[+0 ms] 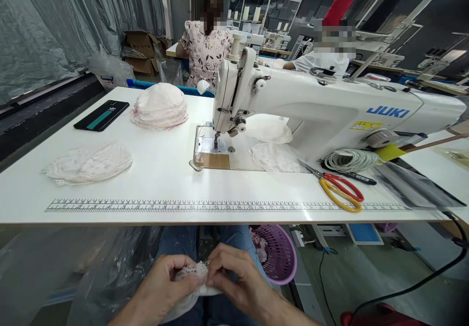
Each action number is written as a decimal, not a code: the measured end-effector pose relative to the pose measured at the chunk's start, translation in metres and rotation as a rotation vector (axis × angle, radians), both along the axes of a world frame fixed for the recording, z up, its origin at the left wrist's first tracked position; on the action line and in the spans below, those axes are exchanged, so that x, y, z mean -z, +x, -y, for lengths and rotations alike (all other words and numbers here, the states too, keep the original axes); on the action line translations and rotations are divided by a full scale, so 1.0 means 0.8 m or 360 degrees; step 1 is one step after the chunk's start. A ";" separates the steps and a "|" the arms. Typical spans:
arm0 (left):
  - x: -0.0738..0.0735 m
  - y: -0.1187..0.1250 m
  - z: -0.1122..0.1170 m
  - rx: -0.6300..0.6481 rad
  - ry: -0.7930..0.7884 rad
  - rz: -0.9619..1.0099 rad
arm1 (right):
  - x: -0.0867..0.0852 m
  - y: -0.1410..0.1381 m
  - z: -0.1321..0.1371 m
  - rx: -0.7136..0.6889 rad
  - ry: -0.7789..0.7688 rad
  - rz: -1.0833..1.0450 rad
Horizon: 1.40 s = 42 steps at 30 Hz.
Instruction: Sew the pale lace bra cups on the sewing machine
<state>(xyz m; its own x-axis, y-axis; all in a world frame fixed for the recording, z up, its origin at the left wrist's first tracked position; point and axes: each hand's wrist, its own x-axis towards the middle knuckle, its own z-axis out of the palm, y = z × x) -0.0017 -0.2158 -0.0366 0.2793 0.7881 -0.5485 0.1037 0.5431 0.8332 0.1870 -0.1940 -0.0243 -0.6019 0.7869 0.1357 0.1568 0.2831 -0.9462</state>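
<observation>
Over my lap, below the table's front edge, both hands grip one white lace-edged fabric piece. My left hand is closed on its left part, thumb pressed against the lace. Close beside it, my right hand pinches the same piece between thumb and fingers. Part of the fabric hangs down under my hands, and its full shape is hidden. On the table, a flat pile of white lace pieces lies at the left, and a taller stack of white rounded fabric pieces sits behind it.
A white sewing machine stands mid-table, with lace fabric by its bed. Scissors, a cord coil and a phone lie on the table. A purple basket stands below. Two people sit beyond.
</observation>
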 end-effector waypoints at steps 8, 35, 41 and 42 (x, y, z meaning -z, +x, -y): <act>0.010 -0.002 0.003 0.0050 -0.0005 0.0006 | 0.004 0.001 0.000 0.0100 -0.0295 0.0077; -0.116 -0.027 -0.099 0.0534 0.0613 -0.0545 | -0.057 -0.012 -0.056 0.0025 -0.0106 0.0098; -0.133 0.001 -0.254 0.0732 0.0930 -0.0756 | -0.063 0.009 -0.168 0.0383 0.0837 0.0647; -0.128 0.006 -0.271 0.0756 0.0940 -0.0783 | -0.064 0.017 -0.181 0.0402 0.0996 0.0717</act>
